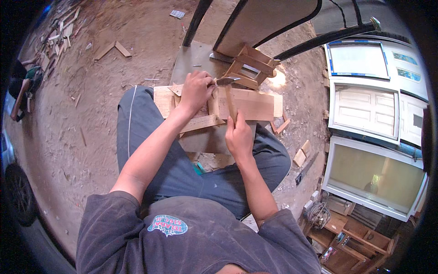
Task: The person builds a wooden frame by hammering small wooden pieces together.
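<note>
My right hand (238,134) grips the wooden handle of a hammer (229,93), whose metal head sits near the top edge of a pale wooden board (253,104). My left hand (196,89) is closed down on the board's left part, fingers pinched close to the hammer head; what it pinches is too small to tell. The board lies across other planks (200,123) on a low grey work surface (189,59) between my knees.
A small wooden frame (248,68) stands just beyond the board. Black metal bars (319,39) and a panel lean behind it. White doors and windows (365,109) lie at right. Wood scraps (114,48) litter the dirt ground. Another person crouches at far left (23,86).
</note>
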### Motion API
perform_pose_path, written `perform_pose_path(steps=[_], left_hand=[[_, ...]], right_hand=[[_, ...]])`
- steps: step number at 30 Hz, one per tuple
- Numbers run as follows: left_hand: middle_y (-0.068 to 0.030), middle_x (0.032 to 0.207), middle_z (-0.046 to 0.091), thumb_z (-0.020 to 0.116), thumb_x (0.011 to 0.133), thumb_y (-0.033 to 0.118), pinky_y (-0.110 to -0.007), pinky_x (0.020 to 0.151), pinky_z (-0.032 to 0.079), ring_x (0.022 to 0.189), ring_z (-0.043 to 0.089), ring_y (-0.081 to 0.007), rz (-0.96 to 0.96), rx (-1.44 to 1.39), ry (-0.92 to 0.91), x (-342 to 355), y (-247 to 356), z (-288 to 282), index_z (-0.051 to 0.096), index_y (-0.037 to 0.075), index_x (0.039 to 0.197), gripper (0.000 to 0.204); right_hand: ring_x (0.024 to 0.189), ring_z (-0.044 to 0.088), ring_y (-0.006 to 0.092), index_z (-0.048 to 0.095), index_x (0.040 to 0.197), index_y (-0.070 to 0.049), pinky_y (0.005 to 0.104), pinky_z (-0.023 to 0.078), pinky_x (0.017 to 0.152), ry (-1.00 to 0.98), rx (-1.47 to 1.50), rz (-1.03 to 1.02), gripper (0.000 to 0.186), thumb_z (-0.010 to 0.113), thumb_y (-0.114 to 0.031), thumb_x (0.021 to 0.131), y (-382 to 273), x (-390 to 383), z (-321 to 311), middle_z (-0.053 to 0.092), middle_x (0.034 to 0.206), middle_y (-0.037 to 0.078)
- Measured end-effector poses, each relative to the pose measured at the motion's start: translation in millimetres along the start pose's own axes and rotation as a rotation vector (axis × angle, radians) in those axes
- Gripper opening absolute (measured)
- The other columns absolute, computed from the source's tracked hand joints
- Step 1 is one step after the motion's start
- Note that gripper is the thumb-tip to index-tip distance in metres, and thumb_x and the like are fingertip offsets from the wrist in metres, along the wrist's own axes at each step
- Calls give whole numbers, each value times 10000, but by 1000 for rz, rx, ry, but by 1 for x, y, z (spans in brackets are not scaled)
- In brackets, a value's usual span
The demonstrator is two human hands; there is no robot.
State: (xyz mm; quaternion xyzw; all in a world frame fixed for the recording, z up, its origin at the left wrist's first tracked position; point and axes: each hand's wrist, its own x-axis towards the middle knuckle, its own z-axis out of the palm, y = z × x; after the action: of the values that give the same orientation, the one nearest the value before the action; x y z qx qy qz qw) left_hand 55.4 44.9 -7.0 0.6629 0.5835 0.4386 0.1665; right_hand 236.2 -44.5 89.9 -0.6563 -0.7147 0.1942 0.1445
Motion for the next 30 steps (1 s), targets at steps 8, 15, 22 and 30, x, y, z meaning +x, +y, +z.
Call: perform_pose_path(steps=[8,15,22,30], left_hand=[[-43,1010,710,793,805,123,-423,900,456,1027,630,-279,1,-9,-5,0,0,2,748,79,895,109],[-46,1023,713,780,810,112,-427,899,458,1025,633,-280,7,4,-6,-1,-3,2,744,73,892,98],[-54,992,708,782,804,105,-435,898,457,1021,633,-284,6,-9,16,-1,2,1,737,68,862,83],[-58,997,705,784,822,125,-439,894,462,1042,635,-287,-13,-6,-9,-2,0,0,738,72,868,84]], right_hand=[[872,678,538,520,1306,-20,613,521,729,-68,-61,15,333,549,-224,1045,-4,4,-4,700,935,331],[878,677,537,518,1325,-43,613,521,739,-81,-43,46,337,551,-225,1043,-4,2,-5,702,955,329],[888,677,537,520,1313,-11,606,526,753,-52,-40,36,346,552,-224,1042,-3,0,-4,702,965,331],[892,680,528,566,1309,29,585,520,748,-79,-115,66,368,569,-228,1046,-12,2,-4,700,947,337]])
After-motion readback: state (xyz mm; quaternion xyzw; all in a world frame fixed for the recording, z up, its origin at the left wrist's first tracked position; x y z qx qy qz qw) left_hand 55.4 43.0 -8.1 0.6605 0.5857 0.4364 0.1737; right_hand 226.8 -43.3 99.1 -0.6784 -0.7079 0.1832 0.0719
